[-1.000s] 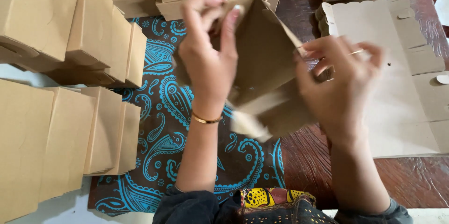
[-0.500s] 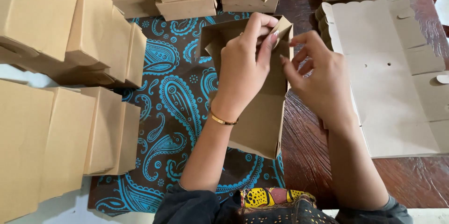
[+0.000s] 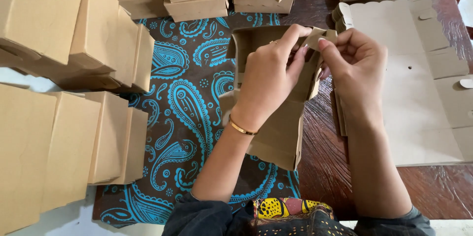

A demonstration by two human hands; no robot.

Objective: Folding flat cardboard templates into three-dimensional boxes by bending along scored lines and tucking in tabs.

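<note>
Here the half-folded brown cardboard box (image 3: 276, 137) sits between both hands above the paisley cloth (image 3: 187, 103), its long axis running away from the person. The left hand (image 3: 268, 76) clasps its top edge, and the right hand (image 3: 352, 61) pinches the small flap (image 3: 320, 36) at the far corner, both equally near

Single view, worn on the head, looking almost straight down from just above the table (image 3: 443, 186). Close in: forearms rising from the bottom edge, left hand (image 3: 268, 81) and right hand (image 3: 352, 61) near the centre around a half-folded cardboard box (image 3: 276, 137). Far side of the table toward the top edge, wearer's lap at the bottom. Paisley cloth (image 3: 192, 93) down the middle, stacked boxes (image 3: 64, 68) filling the left, flat cardboard sheets (image 3: 423, 108) on the right. No second view for overlap.
</note>
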